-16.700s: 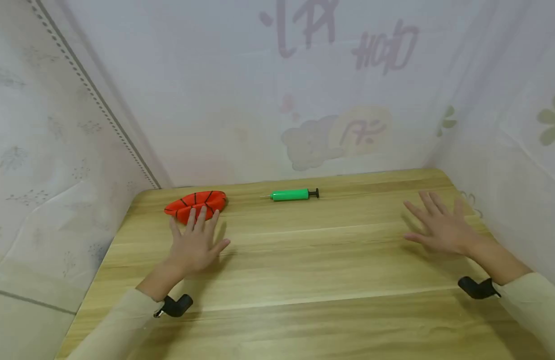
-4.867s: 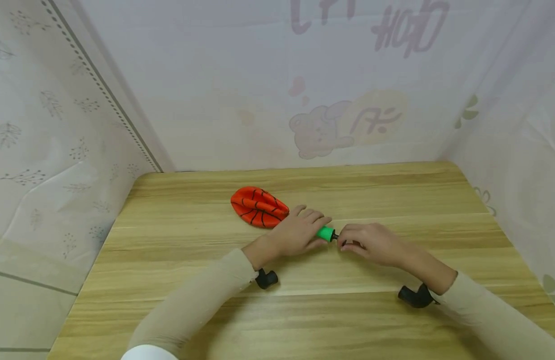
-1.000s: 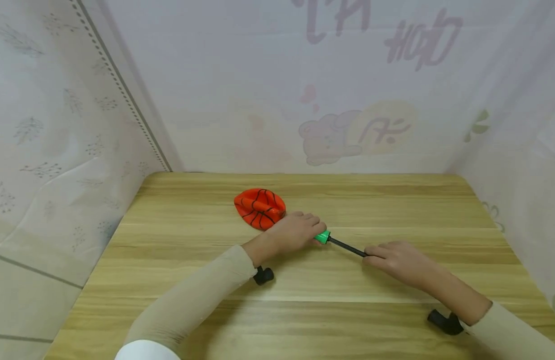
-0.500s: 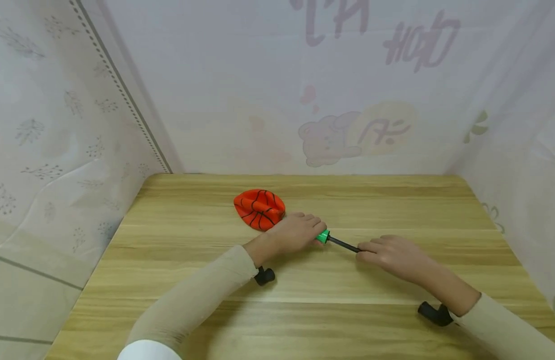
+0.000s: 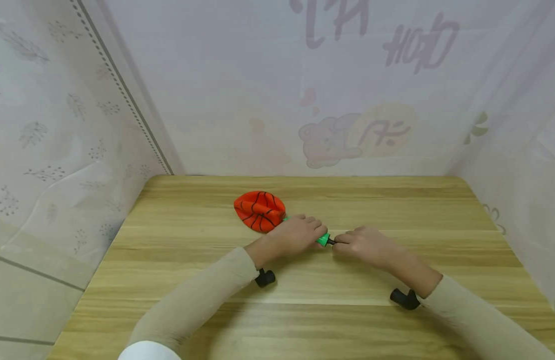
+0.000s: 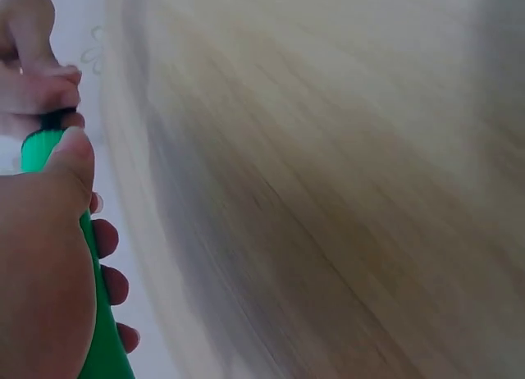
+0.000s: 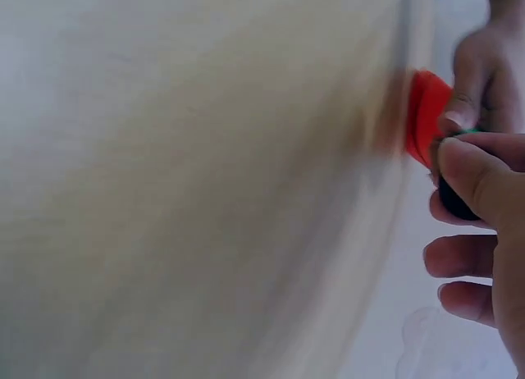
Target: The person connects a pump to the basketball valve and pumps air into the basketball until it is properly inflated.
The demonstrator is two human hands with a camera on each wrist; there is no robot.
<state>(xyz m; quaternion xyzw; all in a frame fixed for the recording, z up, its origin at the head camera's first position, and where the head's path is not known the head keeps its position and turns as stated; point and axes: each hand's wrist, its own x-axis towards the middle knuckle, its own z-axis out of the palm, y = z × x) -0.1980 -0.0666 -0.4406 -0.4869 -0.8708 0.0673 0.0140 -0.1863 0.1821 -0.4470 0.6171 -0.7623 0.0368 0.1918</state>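
A partly deflated red ball (image 5: 259,212) with black lines lies on the table, creased in the middle. My left hand (image 5: 296,236) wraps round the green barrel of a hand pump (image 5: 323,239), whose far end meets the ball's right side. In the left wrist view the thumb lies along the pump barrel (image 6: 104,346) and the fingertips show on its other side. My right hand (image 5: 367,247) pinches the pump's black handle (image 7: 456,200) between thumb and fingers, close to the barrel's end. Only a short piece of the plunger rod shows. The needle is hidden.
The wooden table (image 5: 304,325) has rounded back corners. Pale printed cloth (image 5: 241,90) hangs behind it and on both sides. A black wrist mount (image 5: 265,278) sits under the left wrist and another black mount (image 5: 404,299) under the right.
At first both hands were spread and empty, ball and pump apart. Over the last second my right hand has moved left, sliding the long exposed plunger rod into the barrel. My left hand has stayed put.
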